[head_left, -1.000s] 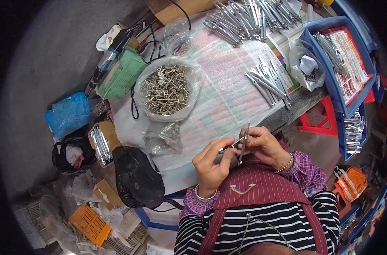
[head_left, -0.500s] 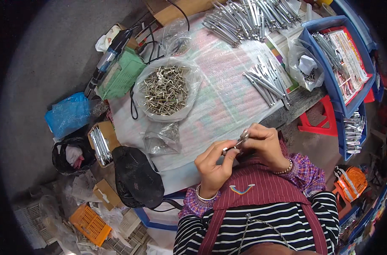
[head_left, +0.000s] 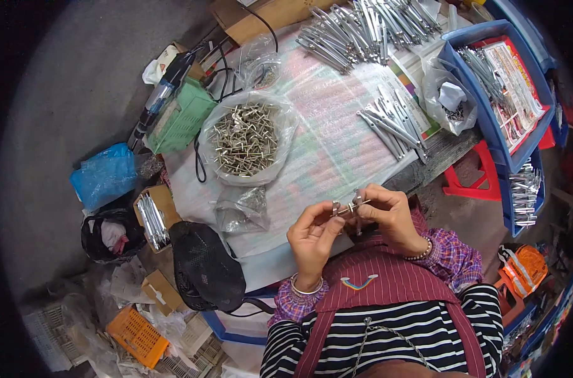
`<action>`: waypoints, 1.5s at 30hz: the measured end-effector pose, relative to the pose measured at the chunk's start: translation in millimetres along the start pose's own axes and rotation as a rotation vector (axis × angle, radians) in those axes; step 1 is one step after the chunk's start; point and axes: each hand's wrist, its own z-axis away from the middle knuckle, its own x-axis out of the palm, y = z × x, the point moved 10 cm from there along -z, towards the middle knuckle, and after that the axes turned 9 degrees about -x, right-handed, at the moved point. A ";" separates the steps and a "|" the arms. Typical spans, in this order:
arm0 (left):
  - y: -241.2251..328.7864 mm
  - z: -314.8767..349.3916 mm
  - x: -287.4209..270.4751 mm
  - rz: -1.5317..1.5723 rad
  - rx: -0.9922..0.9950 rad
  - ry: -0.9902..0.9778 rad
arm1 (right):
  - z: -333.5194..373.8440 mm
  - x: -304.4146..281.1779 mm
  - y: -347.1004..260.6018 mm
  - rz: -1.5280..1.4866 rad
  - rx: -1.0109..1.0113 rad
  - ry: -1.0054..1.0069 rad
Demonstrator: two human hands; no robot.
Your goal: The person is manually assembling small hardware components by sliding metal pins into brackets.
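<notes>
Above my apron, near the front edge of the table, both hands are raised and close together. My left hand [head_left: 311,238] pinches one end of a small shiny metal part [head_left: 347,209], which has a thin rod running across the gap between the hands. My right hand [head_left: 390,217] is closed on a flat metal piece [head_left: 360,213] at the rod's other end. Whether the two are joined cannot be made out. Behind my hands stands an open plastic bag of T-shaped metal pins [head_left: 245,140]. Loose metal strips [head_left: 396,123] lie beyond my right hand.
A large pile of metal strips [head_left: 368,31] covers the table's far end. Blue bins [head_left: 447,53] stand at the right by a red stool [head_left: 472,173]. At the left are a black mesh cap [head_left: 206,268], a cardboard box of strips [head_left: 153,217], a green basket [head_left: 180,116] and a power screwdriver [head_left: 157,97].
My hands have drawn slightly apart and my left fingers have straightened upward. The metal rod between them now shows, where before the parts were bunched together.
</notes>
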 end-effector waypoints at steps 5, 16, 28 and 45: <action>-8.2 0.5 -13.5 -0.067 0.003 0.081 | 1.6 -1.3 7.0 -0.044 0.035 0.025; 2.6 3.7 -6.3 -0.307 0.162 0.113 | -0.7 -1.0 -12.6 0.259 -0.146 -0.052; -7.0 0.2 -7.1 -0.194 0.108 0.146 | -4.0 0.5 -12.5 0.253 -0.200 -0.017; -4.1 -2.2 -6.7 -0.233 0.160 0.105 | -1.5 1.0 -19.1 0.381 -0.268 -0.046</action>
